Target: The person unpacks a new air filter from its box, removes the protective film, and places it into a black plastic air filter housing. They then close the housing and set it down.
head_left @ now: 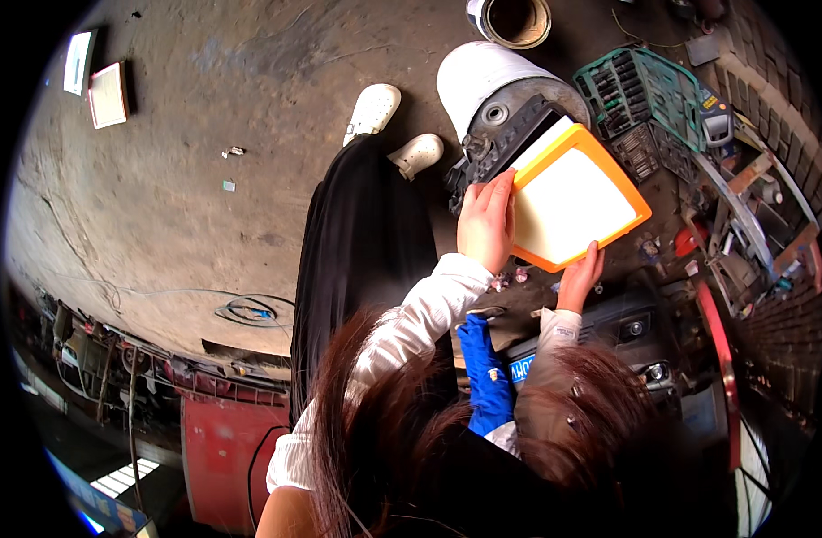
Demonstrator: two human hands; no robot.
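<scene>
A panel air filter (574, 199) with an orange rim and pale cream middle is tilted in front of me. My left hand (488, 222) grips its left edge, the fingers closed over the rim. At the lower edge, my right hand (581, 280) pinches the rim with thumb and fingers. Just beyond the filter, a black plastic housing (529, 125) rests on top of a large white bucket (483, 81). The filter hides part of that housing.
An open green socket set (640, 94) and a metal rack of parts (743, 206) stand on the right. A can (519, 22) is at the top. Below are a car front (635, 327) and a blue-clad limb (487, 372). A cable coil (254, 311) lies left.
</scene>
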